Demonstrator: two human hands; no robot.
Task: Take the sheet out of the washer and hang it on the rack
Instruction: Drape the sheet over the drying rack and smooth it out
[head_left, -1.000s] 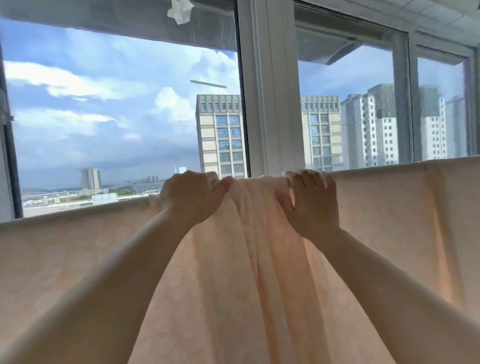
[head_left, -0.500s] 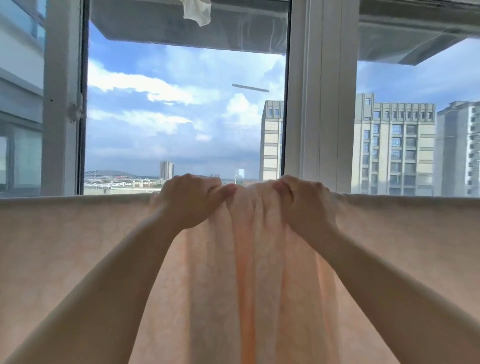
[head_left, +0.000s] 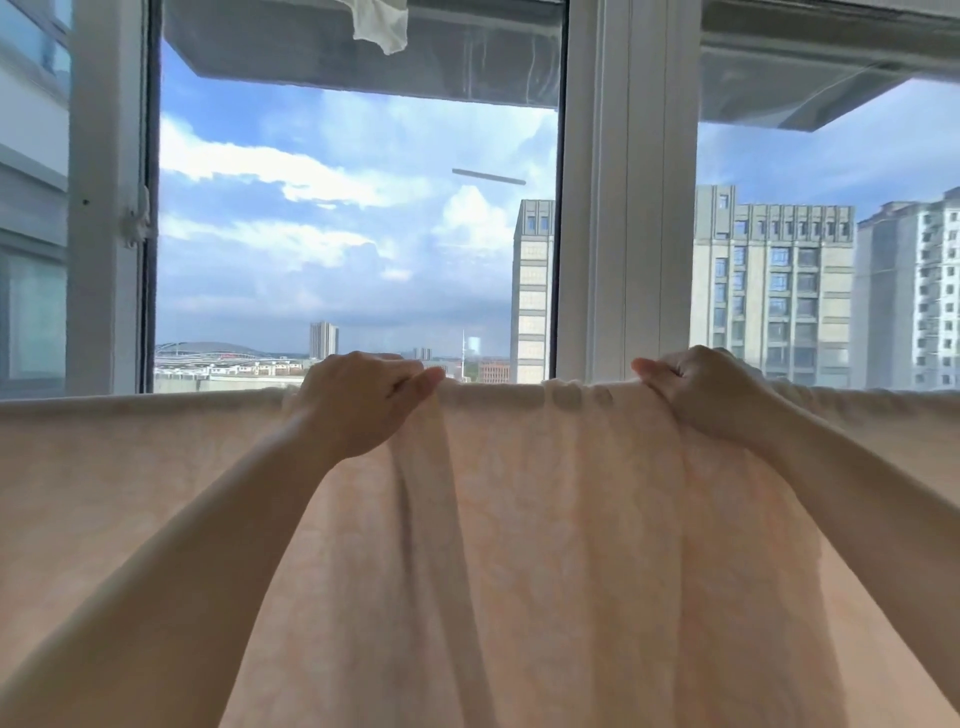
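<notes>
A pale peach sheet (head_left: 561, 519) hangs across the whole width of the view, draped over a horizontal bar that the cloth hides. My left hand (head_left: 358, 402) grips the sheet's top edge left of centre. My right hand (head_left: 701, 392) grips the same edge right of centre. Between the two hands the cloth lies fairly flat along the top, with a few vertical folds falling below my left hand. The washer is out of view.
Right behind the sheet stands a large window with a white frame post (head_left: 623, 208) and a latch (head_left: 136, 218) on the left frame. A white cloth (head_left: 382, 21) hangs at the top. City buildings and sky lie beyond the glass.
My hands have moved apart along the top edge, the right one farthest to the right. The bunch of folds between them has spread out flat. The view has shifted left.
</notes>
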